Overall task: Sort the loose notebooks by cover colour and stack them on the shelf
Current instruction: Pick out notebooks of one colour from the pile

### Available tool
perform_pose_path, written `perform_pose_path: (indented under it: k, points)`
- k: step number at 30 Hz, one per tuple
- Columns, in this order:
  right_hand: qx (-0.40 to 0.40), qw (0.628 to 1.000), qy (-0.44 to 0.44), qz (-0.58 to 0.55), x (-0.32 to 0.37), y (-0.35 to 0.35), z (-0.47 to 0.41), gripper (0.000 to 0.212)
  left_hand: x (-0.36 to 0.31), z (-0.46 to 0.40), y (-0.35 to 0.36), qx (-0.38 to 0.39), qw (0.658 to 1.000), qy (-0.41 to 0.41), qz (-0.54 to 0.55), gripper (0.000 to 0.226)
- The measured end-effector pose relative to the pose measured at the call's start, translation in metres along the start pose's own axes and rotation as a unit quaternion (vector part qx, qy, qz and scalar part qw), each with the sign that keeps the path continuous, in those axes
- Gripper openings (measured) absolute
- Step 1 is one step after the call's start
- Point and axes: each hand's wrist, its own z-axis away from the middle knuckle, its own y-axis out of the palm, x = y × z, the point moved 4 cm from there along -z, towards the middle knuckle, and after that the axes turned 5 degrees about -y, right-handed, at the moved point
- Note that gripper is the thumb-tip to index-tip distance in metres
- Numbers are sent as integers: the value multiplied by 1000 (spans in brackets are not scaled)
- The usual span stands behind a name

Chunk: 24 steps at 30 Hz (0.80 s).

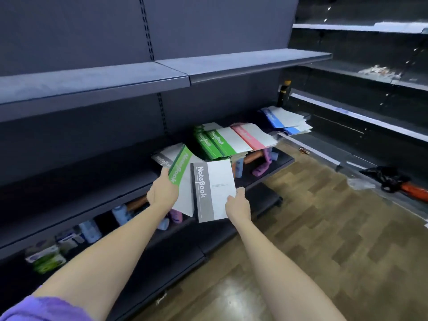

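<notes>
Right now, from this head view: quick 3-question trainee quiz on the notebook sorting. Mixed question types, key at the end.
1. True or false: the right hand grips a grey notebook.
2. Which stack lies between the green stack and the blue stack? A) pink B) yellow C) black
3. Fill in: the left hand holds a notebook with a ____ spine.

Key: 1 true; 2 A, the pink stack; 3 green.

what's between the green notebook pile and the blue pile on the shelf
The pink pile lies between the green pile and blue pile, in the head view.
</notes>
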Motion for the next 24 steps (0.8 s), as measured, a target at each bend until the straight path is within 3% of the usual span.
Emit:
perform_pose_path:
  k: [4,11,17,21,24]
  points:
    - [38,996,-72,45,50,29,-39,31,22,-25,-34,-63,996,-63,-8,34]
    - [106,983,-149,25,114,56,-102,35,53,-24,-72,-157,962,-221,-17,32]
    - [158,959,-191,136,128,70,-125,41,49,-10,-65,-167,954,-249,-20,28]
    - [126,919,-269,260,130,63,-126,31,30,-2,-60,-170,955,-242,-18,28]
    - [164,912,-303,224,129,64,-123,26,17,2,-58,-158,960,-230,8,28]
